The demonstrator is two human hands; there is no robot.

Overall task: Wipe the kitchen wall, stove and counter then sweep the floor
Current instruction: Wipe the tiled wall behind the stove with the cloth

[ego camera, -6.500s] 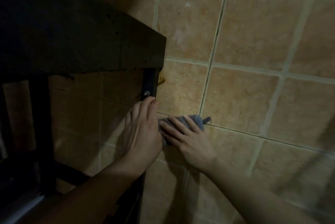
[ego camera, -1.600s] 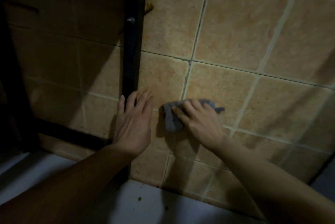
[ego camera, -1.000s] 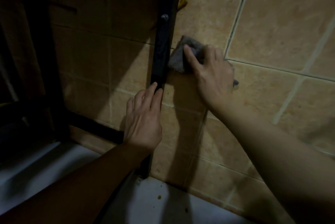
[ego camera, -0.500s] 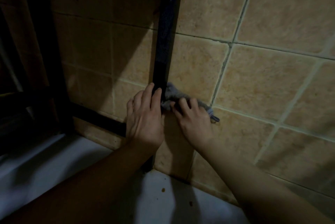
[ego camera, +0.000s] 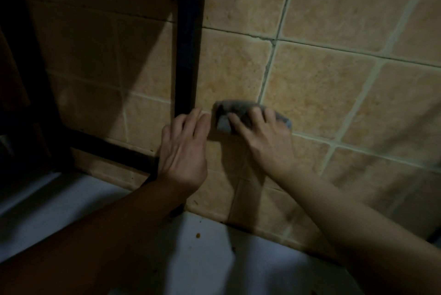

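The kitchen wall (ego camera: 322, 84) is covered in tan tiles with pale grout. My right hand (ego camera: 265, 144) presses a small grey cloth (ego camera: 235, 113) flat against a tile low on the wall, its fingers spread over the cloth. My left hand (ego camera: 183, 151) lies flat on the wall just left of the cloth, fingers together, with its fingertips at the foot of a black upright bar (ego camera: 188, 55). It holds nothing. Below the tiles runs the white counter (ego camera: 214, 247) with a few brown crumbs on it.
The black bar belongs to a dark rack frame (ego camera: 107, 144) fixed against the wall on the left, with a lower crossbar just above the counter. The area inside the frame is in deep shadow. The scene is dim.
My right hand has slid the cloth to the right, away from the black bar. My left hand has stayed flat on the wall beside the bar.
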